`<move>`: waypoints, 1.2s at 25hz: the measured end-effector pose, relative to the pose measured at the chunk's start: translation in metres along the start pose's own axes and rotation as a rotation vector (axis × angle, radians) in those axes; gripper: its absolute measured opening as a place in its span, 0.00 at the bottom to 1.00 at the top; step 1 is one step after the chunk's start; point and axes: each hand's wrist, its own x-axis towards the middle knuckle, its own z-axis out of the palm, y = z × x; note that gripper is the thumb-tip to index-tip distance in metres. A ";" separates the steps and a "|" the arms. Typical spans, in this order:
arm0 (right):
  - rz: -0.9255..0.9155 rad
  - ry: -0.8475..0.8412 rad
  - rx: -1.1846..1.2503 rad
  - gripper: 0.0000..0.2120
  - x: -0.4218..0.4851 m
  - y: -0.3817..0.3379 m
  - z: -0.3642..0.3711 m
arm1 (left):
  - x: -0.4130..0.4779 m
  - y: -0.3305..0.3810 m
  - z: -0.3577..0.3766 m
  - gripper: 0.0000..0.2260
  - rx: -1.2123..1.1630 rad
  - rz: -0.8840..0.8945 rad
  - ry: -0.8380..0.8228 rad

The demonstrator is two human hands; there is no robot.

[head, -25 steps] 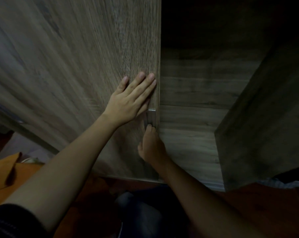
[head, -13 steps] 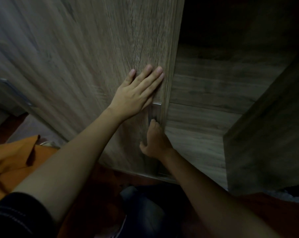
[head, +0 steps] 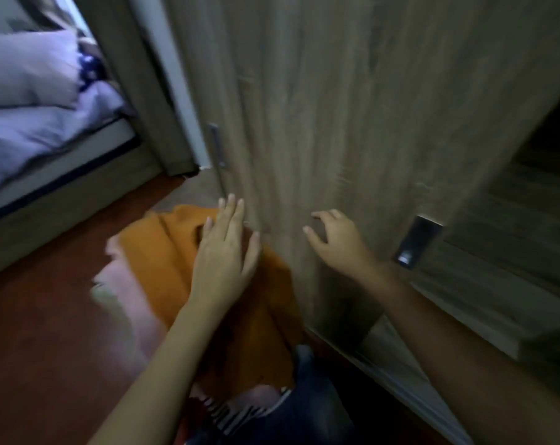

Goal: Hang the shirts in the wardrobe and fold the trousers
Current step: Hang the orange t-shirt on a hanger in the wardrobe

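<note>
A wooden sliding wardrobe door [head: 352,107] fills the upper middle, with a metal recessed handle [head: 416,240] near its right edge. Right of the door the wardrobe's dark inside [head: 535,194] is exposed. My left hand [head: 224,255] hovers flat, fingers apart, over an orange garment [head: 163,261] lying on the floor beside the door. My right hand [head: 339,242] is in front of the door with fingers curled loosely, holding nothing. A pale pink garment [head: 127,303], a striped piece [head: 230,412] and dark blue denim [head: 307,409] lie under and around the orange one. The picture is blurred.
A bed with lilac bedding [head: 31,107] stands at the upper left on a wooden frame [head: 57,200]. The reddish-brown floor [head: 37,348] spreads at the lower left. A second door handle [head: 217,146] shows on the door's left edge. The wardrobe's bottom rail [head: 410,380] runs along the lower right.
Both hands have come off the door edge and handle. The view swung left and down, so the clothes on the floor and the bed are in sight.
</note>
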 end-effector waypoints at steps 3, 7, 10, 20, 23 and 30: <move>-0.146 -0.047 0.123 0.22 0.028 -0.069 0.025 | -0.027 -0.061 -0.033 0.27 0.017 -0.256 0.037; -0.098 -0.164 0.151 0.31 0.060 -0.124 0.074 | -0.054 -0.116 -0.030 0.32 0.080 -0.441 -0.078; -0.034 -0.240 0.067 0.40 0.070 -0.153 0.099 | -0.065 -0.129 -0.014 0.33 -0.042 -0.477 -0.142; 0.009 0.225 0.652 0.07 0.054 -0.192 0.068 | -0.058 -0.116 -0.040 0.27 -0.479 -0.561 0.096; -0.084 0.340 0.808 0.07 0.043 -0.184 0.011 | -0.031 -0.094 -0.065 0.26 -0.522 -0.647 0.195; -0.379 0.588 0.848 0.10 -0.026 -0.134 -0.151 | 0.039 0.019 -0.109 0.33 -0.768 -0.182 -0.375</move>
